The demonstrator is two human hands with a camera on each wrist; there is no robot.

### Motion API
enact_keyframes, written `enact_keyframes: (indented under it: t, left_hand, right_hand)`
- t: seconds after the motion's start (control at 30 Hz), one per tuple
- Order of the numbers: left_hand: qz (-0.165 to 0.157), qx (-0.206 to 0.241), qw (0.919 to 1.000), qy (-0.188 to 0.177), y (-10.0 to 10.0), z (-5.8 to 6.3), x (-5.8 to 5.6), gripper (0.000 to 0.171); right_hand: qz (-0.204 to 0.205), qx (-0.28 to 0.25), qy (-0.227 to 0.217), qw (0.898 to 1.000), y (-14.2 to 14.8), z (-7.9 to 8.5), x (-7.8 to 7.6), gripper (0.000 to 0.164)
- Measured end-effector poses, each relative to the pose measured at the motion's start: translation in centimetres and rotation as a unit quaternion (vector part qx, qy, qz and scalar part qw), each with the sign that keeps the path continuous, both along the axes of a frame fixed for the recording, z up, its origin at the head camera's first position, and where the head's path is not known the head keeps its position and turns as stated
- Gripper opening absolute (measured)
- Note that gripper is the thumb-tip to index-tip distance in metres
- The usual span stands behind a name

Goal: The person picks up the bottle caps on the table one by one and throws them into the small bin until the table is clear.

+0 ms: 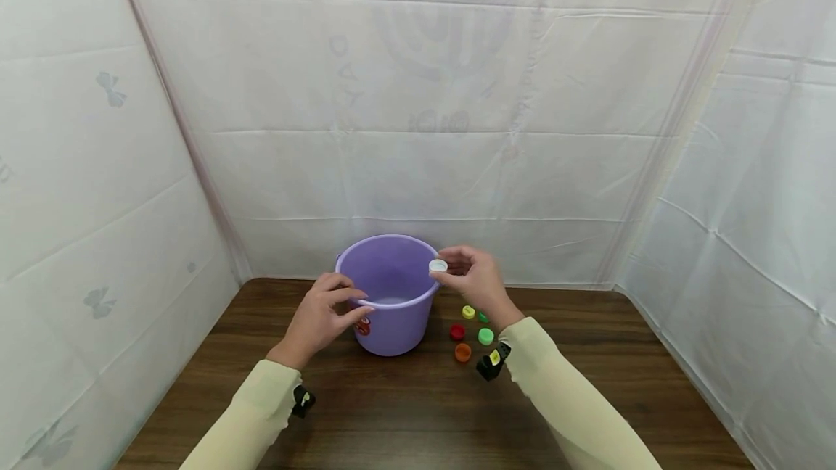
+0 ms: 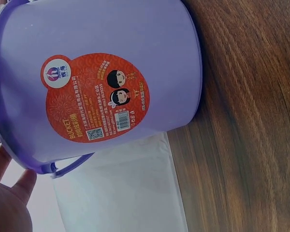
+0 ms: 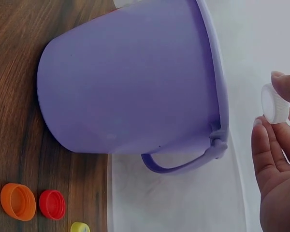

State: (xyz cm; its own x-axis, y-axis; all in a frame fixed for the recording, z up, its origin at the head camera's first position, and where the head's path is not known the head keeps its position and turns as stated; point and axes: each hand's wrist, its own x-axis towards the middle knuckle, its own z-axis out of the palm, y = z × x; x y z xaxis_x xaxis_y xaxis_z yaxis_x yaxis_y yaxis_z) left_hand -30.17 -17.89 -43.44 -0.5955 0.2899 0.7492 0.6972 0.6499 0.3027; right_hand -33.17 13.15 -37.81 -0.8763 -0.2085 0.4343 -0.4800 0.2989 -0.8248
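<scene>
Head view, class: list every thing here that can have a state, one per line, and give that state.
purple bucket: upright on the table, open-topped, handle down.
white cap: pinched in the right hand, above the bucket's rim.
right hand: fingers curled, pinching the white cap.
left hand: holds the bucket's near rim.
red cap: lying on the table.
orange cap: lying hollow side up.
yellow cap: lying on the table.
green cap: lying on the table.

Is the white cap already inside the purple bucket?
No, the right hand pinches the white cap above the purple bucket rim.
</scene>
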Motion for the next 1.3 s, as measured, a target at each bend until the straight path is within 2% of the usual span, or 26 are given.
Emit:
enact_keyframes:
  t: [0.3, 0.8, 1.1, 1.3]
  left_hand:
    - [0.006, -0.001, 1.0, -0.008, 0.0, 0.2, 0.1, 0.021]
    - [-0.001, -0.001, 1.0, 0.006, 0.1, -0.1, 0.0, 0.02]
    - [0.001, 0.006, 1.0, -0.003, 0.1, -0.2, 0.0, 0.02]
    - [0.007, 0.003, 0.9999, -0.01, 0.1, -0.1, 0.1, 0.021]
  right_hand:
    - [-0.001, 0.004, -0.006, 1.0, -0.8, -0.2, -0.2, 0.038]
    - [-0.014, -0.004, -0.016, 1.0, -2.0, -0.5, -0.6, 0.036]
    - [-0.028, 0.003, -0.025, 0.999, -2.4, -0.6, -1.2, 0.037]
    - [-0.018, 0.004, -0.021, 1.0, -2.8, -0.5, -1.2, 0.039]
